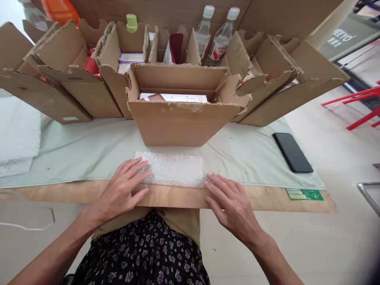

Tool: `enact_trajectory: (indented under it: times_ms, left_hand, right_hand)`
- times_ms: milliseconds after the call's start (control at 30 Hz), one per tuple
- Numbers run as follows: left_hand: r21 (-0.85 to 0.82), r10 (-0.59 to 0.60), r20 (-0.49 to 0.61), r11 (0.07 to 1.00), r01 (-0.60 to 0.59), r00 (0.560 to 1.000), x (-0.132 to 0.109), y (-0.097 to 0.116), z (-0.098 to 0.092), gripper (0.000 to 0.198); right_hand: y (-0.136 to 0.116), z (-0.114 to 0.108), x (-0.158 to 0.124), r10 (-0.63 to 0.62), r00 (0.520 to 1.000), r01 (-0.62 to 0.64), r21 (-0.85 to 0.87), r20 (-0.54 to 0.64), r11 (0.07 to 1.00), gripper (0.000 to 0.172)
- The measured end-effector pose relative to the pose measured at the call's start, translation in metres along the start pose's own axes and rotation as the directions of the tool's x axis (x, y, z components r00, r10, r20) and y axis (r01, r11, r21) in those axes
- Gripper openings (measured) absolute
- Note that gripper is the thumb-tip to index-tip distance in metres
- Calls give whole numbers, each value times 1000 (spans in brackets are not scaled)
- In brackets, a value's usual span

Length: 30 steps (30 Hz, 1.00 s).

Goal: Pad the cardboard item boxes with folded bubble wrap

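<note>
While the left hand (127, 183) lies open, fingers on the left end of the bubble wrap (175, 168), the right hand (228, 198) is open at its right edge, contact unclear. Flattening or squaring the bubble wrap seems the step in hand; lifting it would call for pinching an edge. Clear, dimpled and rectangular, it lies on the surface (178, 196) before a box (181, 124).

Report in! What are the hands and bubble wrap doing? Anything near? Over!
Left hand over left end of bubble wrap. Right hand beside right edge, contact unclear. Bubble wrap lying flat. Cardboard box just beyond it.
</note>
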<state>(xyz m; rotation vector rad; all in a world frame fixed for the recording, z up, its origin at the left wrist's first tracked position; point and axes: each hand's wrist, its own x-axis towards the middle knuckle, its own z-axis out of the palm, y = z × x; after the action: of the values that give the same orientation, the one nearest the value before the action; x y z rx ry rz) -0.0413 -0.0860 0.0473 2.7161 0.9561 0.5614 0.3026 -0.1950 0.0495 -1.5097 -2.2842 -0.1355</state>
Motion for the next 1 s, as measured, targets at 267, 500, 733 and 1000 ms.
enact_trajectory:
  times_ms: [267,500,733,1000]
  left_hand:
    - [42,-10,-38,999,11,999,7,19,18,35]
    - [-136,-17,-270,990,-21,963,4,2,36,40]
    - [-265,105,-278,947,-182,955,34,8,24,39]
    - [-188,153,-128,966,-176,980,35,5,25,17]
  right_hand:
    - [-18,17,40,-38,982,76,204,-183,976,27]
    - [-47,15,25,-117,987,145,299,-110,943,52]
    - [-62,20,5,-4,954,84,255,-300,963,30]
    - [-88,14,0,-72,973,144,339,-217,930,34]
